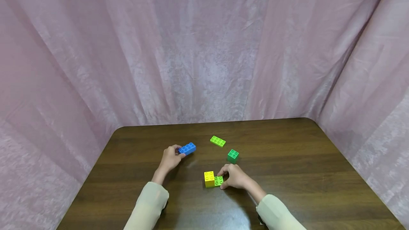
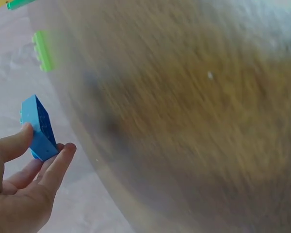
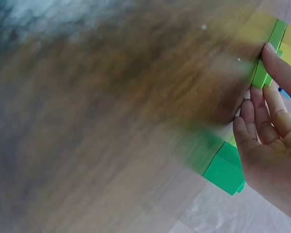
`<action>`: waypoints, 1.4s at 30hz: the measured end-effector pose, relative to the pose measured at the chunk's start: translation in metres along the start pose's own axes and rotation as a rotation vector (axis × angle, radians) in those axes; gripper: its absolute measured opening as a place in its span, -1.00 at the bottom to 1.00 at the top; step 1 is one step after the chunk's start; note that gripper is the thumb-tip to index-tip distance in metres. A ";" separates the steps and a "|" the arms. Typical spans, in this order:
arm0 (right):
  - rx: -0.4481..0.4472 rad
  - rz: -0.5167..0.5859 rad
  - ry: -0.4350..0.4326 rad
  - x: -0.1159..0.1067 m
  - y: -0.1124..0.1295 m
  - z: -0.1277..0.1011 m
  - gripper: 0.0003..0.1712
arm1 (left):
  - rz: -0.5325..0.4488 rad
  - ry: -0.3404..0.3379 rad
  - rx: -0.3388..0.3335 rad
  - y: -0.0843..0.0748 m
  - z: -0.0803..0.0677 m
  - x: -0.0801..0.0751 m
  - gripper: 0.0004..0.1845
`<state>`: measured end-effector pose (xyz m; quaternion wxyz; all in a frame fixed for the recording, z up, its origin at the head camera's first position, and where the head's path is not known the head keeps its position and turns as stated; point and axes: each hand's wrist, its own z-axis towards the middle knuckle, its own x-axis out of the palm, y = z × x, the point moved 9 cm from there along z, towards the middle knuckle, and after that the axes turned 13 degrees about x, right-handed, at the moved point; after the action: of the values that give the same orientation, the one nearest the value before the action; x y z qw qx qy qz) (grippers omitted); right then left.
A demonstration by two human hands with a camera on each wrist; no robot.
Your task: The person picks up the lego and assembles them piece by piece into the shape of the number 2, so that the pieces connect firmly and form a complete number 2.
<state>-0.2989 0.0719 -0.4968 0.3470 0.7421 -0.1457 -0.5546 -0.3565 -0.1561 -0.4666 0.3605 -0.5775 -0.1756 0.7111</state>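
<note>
Currently: block assembly under way, two pieces joined on the table [image 1: 287, 144].
Right hand [image 1: 235, 176] pinches the green block [image 1: 218, 181] beside the yellow block [image 1: 209, 179]; left hand [image 1: 170, 158] grips the blue block [image 1: 187, 148] at ten o'clock; two green pieces unattached at twelve.

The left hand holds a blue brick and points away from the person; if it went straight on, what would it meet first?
Probably nothing: past the left hand and its blue brick only bare table shows up to the far edge, though depth is uncertain.

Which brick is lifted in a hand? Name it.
The blue brick, pinched by the left hand; the green and yellow ones lie on the table.
</note>
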 end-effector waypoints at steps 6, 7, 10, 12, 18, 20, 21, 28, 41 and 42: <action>0.015 0.007 0.005 -0.001 -0.001 -0.001 -0.62 | -0.057 -0.009 0.029 -0.011 -0.003 0.004 -0.65; 0.018 0.009 0.004 -0.001 -0.002 -0.001 -0.62 | -0.061 -0.008 0.041 -0.013 -0.003 0.004 -0.65; 0.019 0.008 0.000 -0.002 -0.002 0.000 -0.63 | -0.095 -0.010 0.063 -0.022 -0.004 0.004 -0.66; 0.016 0.006 -0.002 -0.002 -0.001 0.000 -0.62 | -0.136 -0.012 0.074 -0.029 -0.005 0.003 -0.66; -0.004 -0.003 -0.006 -0.001 0.001 0.000 -0.62 | -0.239 0.004 0.106 -0.056 -0.012 0.001 -0.68; -0.011 -0.007 -0.008 -0.001 0.002 0.000 -0.62 | -0.250 0.020 0.121 -0.064 -0.015 0.003 -0.69; -0.008 -0.006 -0.005 0.000 0.001 -0.001 -0.62 | -0.260 0.031 0.124 -0.066 -0.016 0.005 -0.69; 0.000 -0.008 -0.005 0.000 -0.001 0.001 -0.62 | -0.325 0.115 0.155 -0.080 -0.020 0.012 -0.66; 0.020 0.002 0.009 0.000 -0.001 0.002 -0.61 | -0.341 0.246 0.181 -0.090 -0.031 0.024 -0.68; 0.021 0.003 0.010 0.000 -0.001 0.003 -0.61 | -0.342 0.257 0.178 -0.090 -0.032 0.025 -0.68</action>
<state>-0.3013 0.0714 -0.4981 0.3405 0.7484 -0.1508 -0.5489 -0.2999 -0.0824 -0.4328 0.5448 -0.5911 -0.1602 0.5729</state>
